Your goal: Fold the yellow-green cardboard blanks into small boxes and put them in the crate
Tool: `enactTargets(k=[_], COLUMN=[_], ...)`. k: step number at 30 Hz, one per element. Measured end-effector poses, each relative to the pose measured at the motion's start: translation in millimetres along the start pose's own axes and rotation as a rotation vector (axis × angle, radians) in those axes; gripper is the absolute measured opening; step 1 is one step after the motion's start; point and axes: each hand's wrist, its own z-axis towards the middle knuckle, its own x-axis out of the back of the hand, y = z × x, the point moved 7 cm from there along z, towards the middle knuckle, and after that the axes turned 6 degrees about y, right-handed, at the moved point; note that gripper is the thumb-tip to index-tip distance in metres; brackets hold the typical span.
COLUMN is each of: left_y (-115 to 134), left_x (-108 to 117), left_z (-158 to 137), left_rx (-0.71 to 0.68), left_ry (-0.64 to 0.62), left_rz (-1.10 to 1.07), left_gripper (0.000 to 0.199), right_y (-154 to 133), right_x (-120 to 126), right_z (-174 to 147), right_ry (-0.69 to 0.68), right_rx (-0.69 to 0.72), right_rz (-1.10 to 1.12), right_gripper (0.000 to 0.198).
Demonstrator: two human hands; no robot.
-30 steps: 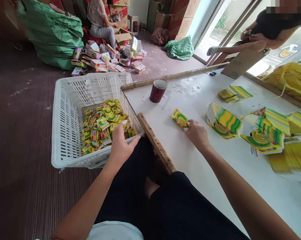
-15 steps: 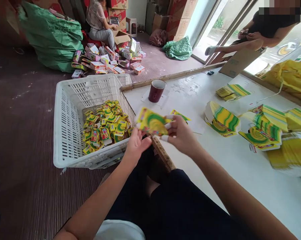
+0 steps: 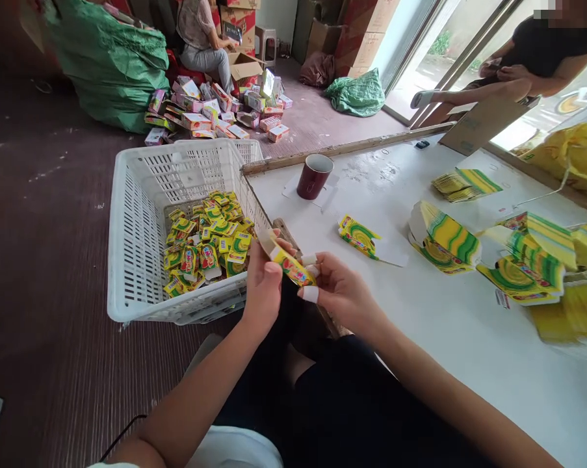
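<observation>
Between my two hands is a small yellow-and-green printed carton, tilted, with a pale flap standing at its left end. My left hand grips the left end, fingers behind it and thumb at the near side. At the right end, my right hand pinches the carton with fingertips wrapped in white tape. Just left of my hands stands a white plastic crate with many small yellow cartons heaped inside. A single flat carton lies on the white table beyond my right hand.
A maroon mug stands on the table's far left part. Stacks of flat carton blanks lie to the right. Beyond are a green sack, a heap of small boxes, and two other people, one seated by the doorway.
The carton has turned from showing its broad face to showing a narrow side, with its left end flap standing up. My right hand has come slightly lower. The view has shifted a little.
</observation>
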Motion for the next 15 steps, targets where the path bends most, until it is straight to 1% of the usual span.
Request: enactTargets(k=[2, 3, 4, 5, 6, 7, 9, 10, 11, 12, 13, 15], left_y=[-4, -6, -7, -7, -6, -4, 9, 18, 26, 33, 37, 34], left_x=[7, 11, 15, 17, 18, 19, 19, 19, 17, 15, 11, 5], left_z=[2, 4, 6, 8, 11, 13, 20, 22, 24, 23, 22, 14], left_rx=[0.002, 0.015, 0.031, 0.05, 0.071, 0.085, 0.072, 0.049, 0.024, 0.005, -0.006, 0.013], left_ry=[-0.005, 0.012, 0.024, 0.019, -0.005, -0.043, -0.127, -0.173, -0.222, -0.277, -0.333, -0.425], left_rz=[0.031, 0.048, 0.063, 0.083, 0.109, 0.139, 0.204, 0.248, 0.311, 0.399, 0.508, 0.756], left_gripper=[0.043, 0.036, 0.032, 0.03, 0.031, 0.033, 0.049, 0.059, 0.068, 0.074, 0.077, 0.081], right_y=[1, 1, 0, -3, -10, -18, -36, -42, -47, -49, -49, -47], right_x=[9, 14, 20, 26, 32, 36, 38, 35, 30, 25, 18, 3], right_z=[0, 0, -1, -1, -3, -5, -13, -17, -21, -23, -25, -30], right_ry=[0.025, 0.045, 0.079, 0.126, 0.178, 0.224, 0.292, 0.298, 0.275, 0.225, 0.148, -0.024], right_rx=[-0.008, 0.004, 0.04, 0.107, 0.207, 0.333, 0.601, 0.714, 0.802, 0.862, 0.904, 0.945], right_rz=[0.019, -0.021, -0.095, -0.198, -0.324, -0.465, -0.746, -0.871, -0.981, -1.07, -1.129, -1.16], right_gripper=[0.029, 0.022, 0.016, 0.011, 0.006, 0.008, 0.023, 0.029, 0.034, 0.035, 0.033, 0.026])
